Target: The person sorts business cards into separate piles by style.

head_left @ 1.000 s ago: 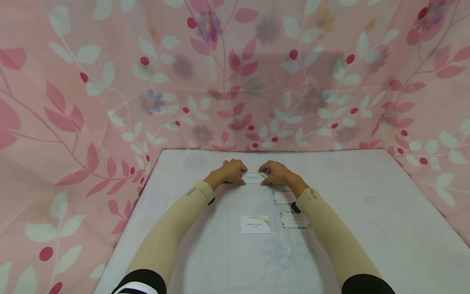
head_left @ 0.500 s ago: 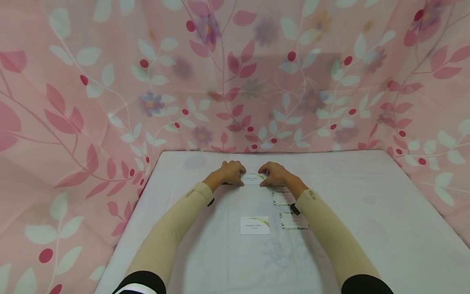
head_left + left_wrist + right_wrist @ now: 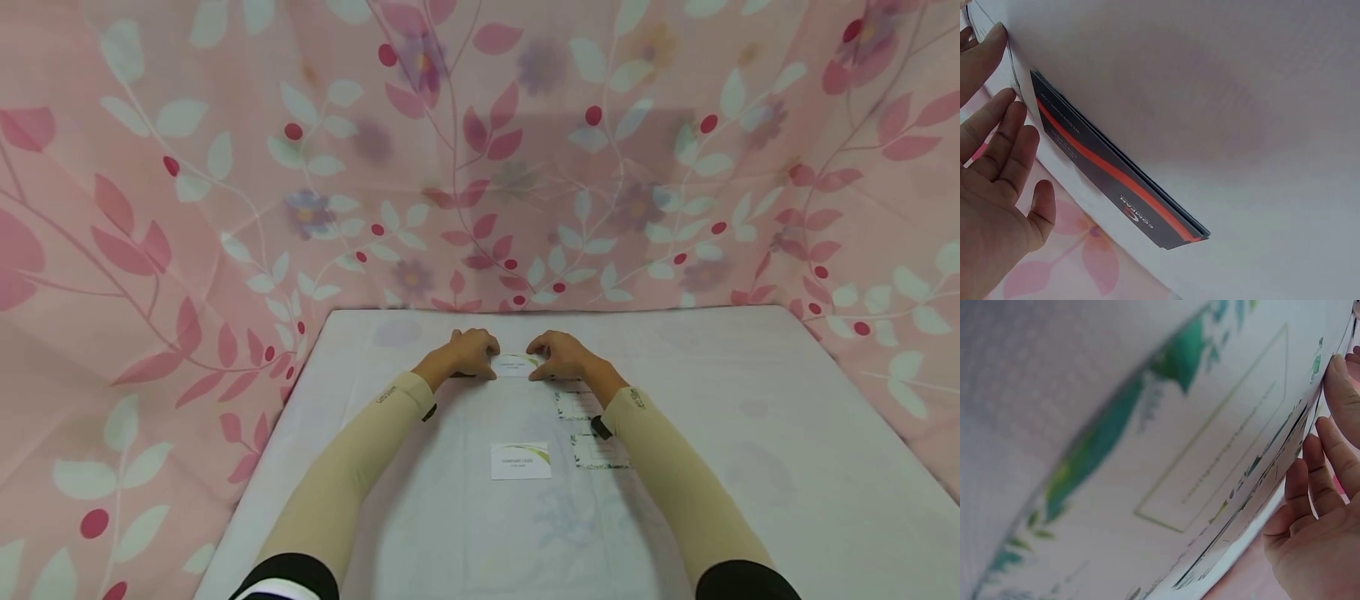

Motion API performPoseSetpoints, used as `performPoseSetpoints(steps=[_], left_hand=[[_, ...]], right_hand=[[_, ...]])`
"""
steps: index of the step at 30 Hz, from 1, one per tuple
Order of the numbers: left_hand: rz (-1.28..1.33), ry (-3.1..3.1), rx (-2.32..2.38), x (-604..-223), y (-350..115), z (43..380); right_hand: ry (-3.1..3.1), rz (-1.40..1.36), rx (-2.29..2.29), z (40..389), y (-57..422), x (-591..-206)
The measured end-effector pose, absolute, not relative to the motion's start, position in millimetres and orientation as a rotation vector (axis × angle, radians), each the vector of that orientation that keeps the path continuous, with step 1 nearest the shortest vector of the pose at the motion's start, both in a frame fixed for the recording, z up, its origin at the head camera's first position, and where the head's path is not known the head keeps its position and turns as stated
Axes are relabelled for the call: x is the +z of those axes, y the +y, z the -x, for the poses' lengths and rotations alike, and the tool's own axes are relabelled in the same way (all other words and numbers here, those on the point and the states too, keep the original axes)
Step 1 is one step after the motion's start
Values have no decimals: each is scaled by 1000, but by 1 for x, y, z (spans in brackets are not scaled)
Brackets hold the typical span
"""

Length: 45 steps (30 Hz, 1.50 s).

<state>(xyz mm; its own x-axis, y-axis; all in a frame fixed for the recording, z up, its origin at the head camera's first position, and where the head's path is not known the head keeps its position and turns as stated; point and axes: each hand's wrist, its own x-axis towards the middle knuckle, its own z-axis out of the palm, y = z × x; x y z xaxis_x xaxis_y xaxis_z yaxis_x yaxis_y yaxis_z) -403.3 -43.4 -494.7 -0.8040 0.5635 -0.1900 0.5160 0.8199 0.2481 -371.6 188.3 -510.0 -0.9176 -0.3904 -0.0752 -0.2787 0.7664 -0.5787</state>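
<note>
At the far middle of the table lies a white business card (image 3: 513,365) with a green swoosh and printed "company logo". My left hand (image 3: 471,352) holds its left end, thumb at the near corner and curved fingers at the far one. The right hand (image 3: 564,355) holds the right end the same way. A small stack of black business cards with a red stripe (image 3: 1110,169) lies beside the left hand in the left wrist view, mostly hidden under that hand in the head view. Leaf-bordered white cards (image 3: 1229,431) lie near the right hand in the right wrist view.
A second white swoosh card (image 3: 521,461) lies nearer on the white-covered table (image 3: 750,375). Right of it are two leaf-bordered cards, one farther (image 3: 576,406) and another leafy card (image 3: 598,451) partly behind the right sleeve. A pink floral cloth (image 3: 525,208) hangs around the table.
Both hands stay at the ends of the far card with almost no movement. The whole head view has shifted very slightly.
</note>
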Motion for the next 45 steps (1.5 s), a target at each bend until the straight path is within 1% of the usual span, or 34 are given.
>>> performPoseSetpoints(steps=[18,26,29,32,37,39,45], left_hand=[[-828,2740,286,-493,-44,407],[-870,2761,266,-493,-42,406],[-913,2753,281,-490,-43,404],[-960,2746,357,-483,-48,403],[-1008,2742,584,-469,-64,397],[-1043,2723,641,-465,-70,392],[-1116,2704,637,-465,-72,369]], right_hand=[[2802,504,-794,374,188,-510],[2874,533,-669,374,187,-508],[2886,536,-650,370,188,-503],[2856,515,-726,363,188,-496],[2780,598,-821,352,188,-485],[2776,623,-838,347,189,-484],[2754,573,-1014,325,193,-480]])
